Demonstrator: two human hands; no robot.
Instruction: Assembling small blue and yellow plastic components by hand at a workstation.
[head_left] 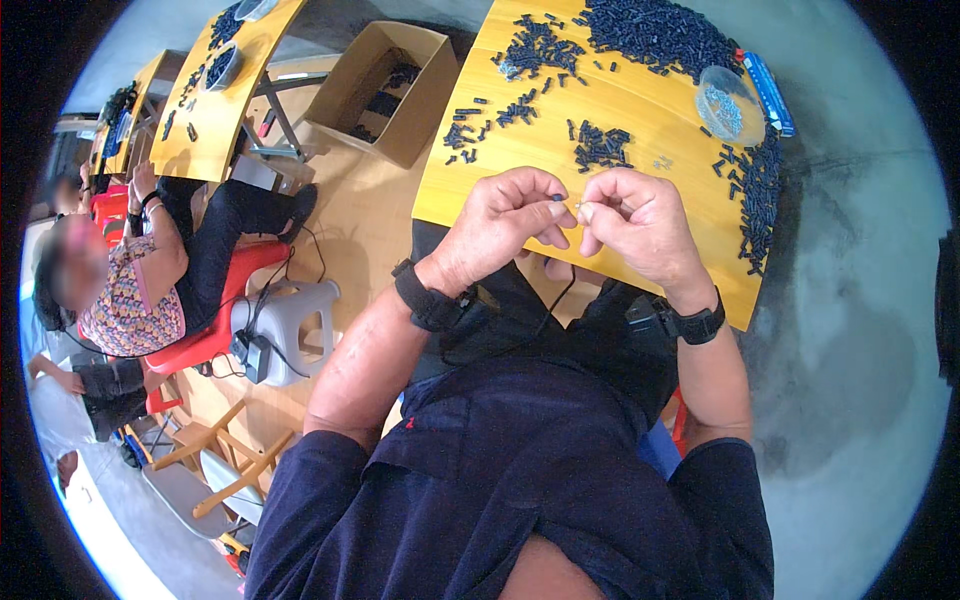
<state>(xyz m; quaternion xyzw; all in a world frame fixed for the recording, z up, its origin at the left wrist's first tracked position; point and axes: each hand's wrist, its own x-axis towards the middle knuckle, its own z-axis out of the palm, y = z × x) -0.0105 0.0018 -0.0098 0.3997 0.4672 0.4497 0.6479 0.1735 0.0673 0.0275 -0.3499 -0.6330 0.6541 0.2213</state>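
Just above the table's front edge, my two hands meet almost fingertip to fingertip. My left hand (510,208) is closed in a pinch on a small dark part (557,198), mostly covered by the fingers. My right hand (632,215) also pinches, on a tiny pale piece (579,205) too small to name. Beyond the hands lies a small heap of short black cylindrical parts (602,146) on the yellow table (500,185). To the right of that heap are a few tiny pale bits (662,163).
A clear bowl (745,128) of small light-blue pieces stands at the right, beside a blue box (768,95). A large black pile (655,38) covers the back. An open cardboard box (430,110) is left of the table. A seated person (130,290) works at another table.
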